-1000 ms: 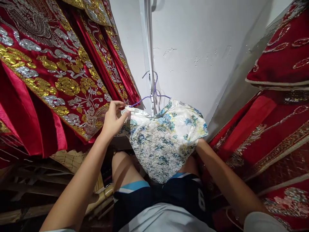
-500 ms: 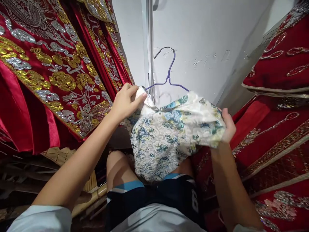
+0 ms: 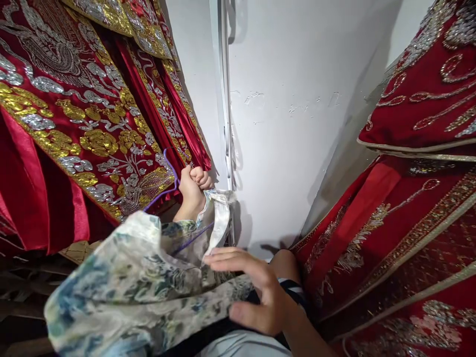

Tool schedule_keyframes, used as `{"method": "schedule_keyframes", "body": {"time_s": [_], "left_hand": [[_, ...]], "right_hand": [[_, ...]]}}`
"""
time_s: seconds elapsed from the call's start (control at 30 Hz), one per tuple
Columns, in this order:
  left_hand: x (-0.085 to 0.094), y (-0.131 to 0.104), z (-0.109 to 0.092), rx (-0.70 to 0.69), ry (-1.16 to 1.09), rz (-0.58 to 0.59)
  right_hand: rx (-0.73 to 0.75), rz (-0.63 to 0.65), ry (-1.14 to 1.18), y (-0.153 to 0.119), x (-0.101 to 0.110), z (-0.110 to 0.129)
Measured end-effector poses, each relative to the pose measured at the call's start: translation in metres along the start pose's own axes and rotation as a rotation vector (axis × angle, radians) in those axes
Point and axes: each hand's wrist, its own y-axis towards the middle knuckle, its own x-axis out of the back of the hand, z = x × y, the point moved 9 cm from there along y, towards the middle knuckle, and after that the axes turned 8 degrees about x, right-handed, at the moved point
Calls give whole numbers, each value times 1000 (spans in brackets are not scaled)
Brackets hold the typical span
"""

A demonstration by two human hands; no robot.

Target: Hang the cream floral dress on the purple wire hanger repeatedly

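Note:
A patterned garment (image 3: 126,277), white with blue, green and yellow, lies spread across my lap, its left side blurred by motion. Its pale collar (image 3: 221,218) stands up on the far side. A purple wire hanger (image 3: 175,181) pokes out of the neckline, and its bar shows inside. Closed in a fist, my left hand (image 3: 192,186) grips the hanger beside its hook; the forearm behind it is covered by the fabric. My right hand (image 3: 256,287) is open, fingers stretched over the garment's near right side, fingertips by the collar's lower end.
Red garments with gold and silver embroidery (image 3: 100,139) hang at the left. More red beaded garments (image 3: 420,124) hang close on the right. Ahead stands a white wall (image 3: 282,59) with a vertical metal strip (image 3: 224,99).
The garment and hanger have swung down and left, tilting towards my lap. My left hand has shifted from the collar to the hanger. My right hand has let go of the sleeve and moved inward.

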Motion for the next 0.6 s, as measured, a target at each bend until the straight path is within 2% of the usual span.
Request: {"method": "schedule_keyframes", "body": {"time_s": [0.07, 0.17, 0.33, 0.47, 0.6], "left_hand": [[-23, 3, -1, 154, -114, 142], [-59, 11, -6, 295, -199, 284], [-115, 37, -8, 413, -267, 365], [-150, 52, -13, 304, -144, 406], [-167, 54, -7, 82, 222, 362]], "right_hand": [[-39, -106, 17, -9, 18, -9], [-93, -255, 55, -28, 41, -27], [-184, -262, 127, -40, 45, -52], [-242, -271, 180, -41, 44, -58], [-333, -328, 220, -49, 45, -66]]}}
